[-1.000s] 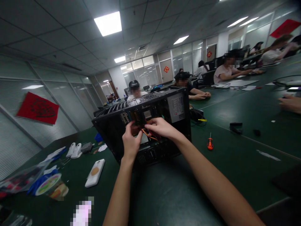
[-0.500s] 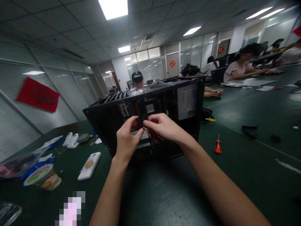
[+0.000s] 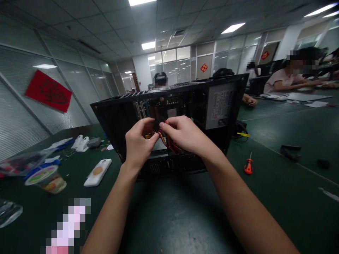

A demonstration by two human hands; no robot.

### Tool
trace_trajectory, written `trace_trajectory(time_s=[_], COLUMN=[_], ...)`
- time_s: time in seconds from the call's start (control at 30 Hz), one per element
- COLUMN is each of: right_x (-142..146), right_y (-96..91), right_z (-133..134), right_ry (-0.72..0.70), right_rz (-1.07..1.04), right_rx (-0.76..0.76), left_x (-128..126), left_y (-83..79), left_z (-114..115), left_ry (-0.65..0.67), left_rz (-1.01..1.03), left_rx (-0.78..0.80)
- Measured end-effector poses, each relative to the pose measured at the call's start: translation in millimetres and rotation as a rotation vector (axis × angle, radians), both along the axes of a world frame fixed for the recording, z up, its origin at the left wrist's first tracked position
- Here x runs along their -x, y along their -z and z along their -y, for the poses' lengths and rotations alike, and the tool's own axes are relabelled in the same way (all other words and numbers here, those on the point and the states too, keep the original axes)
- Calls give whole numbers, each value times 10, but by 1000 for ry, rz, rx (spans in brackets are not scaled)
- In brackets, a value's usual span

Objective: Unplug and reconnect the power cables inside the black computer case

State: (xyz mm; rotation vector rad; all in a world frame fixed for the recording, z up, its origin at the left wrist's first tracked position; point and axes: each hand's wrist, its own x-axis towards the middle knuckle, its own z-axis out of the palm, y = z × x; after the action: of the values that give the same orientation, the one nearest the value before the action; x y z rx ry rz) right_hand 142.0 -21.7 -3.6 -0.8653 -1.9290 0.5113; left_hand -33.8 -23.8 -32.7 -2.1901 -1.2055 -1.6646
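Note:
A black computer case [image 3: 106, 123] stands open-sided on the table, its metal power supply [image 3: 220, 107] at the upper right inside. Both hands meet in front of the board area. My right hand [image 3: 182, 135] pinches a dark cable connector [image 3: 158, 123] between thumb and fingers. Red, yellow and black wires [image 3: 169, 143] hang below it. My left hand [image 3: 139, 143] curls around the same spot from the left, its thumb tip at the wires and its fingertips at the connector's other side. The fingers partly hide the connector, and what it sits against cannot be made out.
An orange screwdriver [image 3: 248, 166] lies right of the case, with a black bracket-like part [image 3: 290, 151] beyond it. On the left are a white phone-like object [image 3: 97, 173], a plastic cup [image 3: 47, 179] and a clear bag [image 3: 23, 164]. Other people sit behind and at the right.
The view has tilted and shifted slightly, so the case and hands appear a little higher. Both hands stay together at the connector and wires.

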Motion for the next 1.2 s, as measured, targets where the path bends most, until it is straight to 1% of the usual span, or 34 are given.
trace_trajectory(time_s=[0.17, 0.27, 0.33, 0.5, 0.57, 0.63, 0.7, 0.77, 0.83, 0.9, 0.93, 1.0, 1.03, 1.1, 1.2], right_x=[-68, -79, -68, -54, -70, -89, -102, -112, -131, -166, -186, -220, -228, -224, -209], right_y=[43, 62, 71, 85, 94, 113, 138, 162, 178, 194, 209, 263, 303, 401, 551], right_z=[-85, -110, -114, -119, -131, -151, -184, -225, -265, -291, -296, -301, -306, -340, -473], right_ry=[-39, -51, -66, -186, -227, -243, -245, -217, -119, -8, 17, -18, -49, -67, 45], right_rz=[-11, -21, -40, -120, -157, -176, -168, -145, -122, -71, -18, 146, 236, 398, 557], right_rx=[70, 96, 143, 321, 360, 365, 339, 264, 106, -109, -208, -336, -363, -358, -268], left_x=[-41, -71, -77, -54, -48, -50, -53, -49, -31, -3, 12, 31, 33, 16, -50], left_y=[51, 46, 33, 27, 40, 59, 82, 114, 161, 224, 262, 349, 395, 483, 580], left_z=[-14, 13, 34, 55, 55, 51, 41, 21, -11, -55, -81, -138, -168, -227, -295], left_ry=[-22, -54, -76, -111, -108, -94, -76, -67, -83, -103, -108, -108, -104, -106, -107], left_rz=[-29, -73, -107, -219, -242, -264, -285, -306, -320, -324, -323, -318, -319, -328, -331], left_rx=[-34, -76, -115, -195, -222, -264, -303, -308, -281, -232, -202, -131, -88, -2, 153])
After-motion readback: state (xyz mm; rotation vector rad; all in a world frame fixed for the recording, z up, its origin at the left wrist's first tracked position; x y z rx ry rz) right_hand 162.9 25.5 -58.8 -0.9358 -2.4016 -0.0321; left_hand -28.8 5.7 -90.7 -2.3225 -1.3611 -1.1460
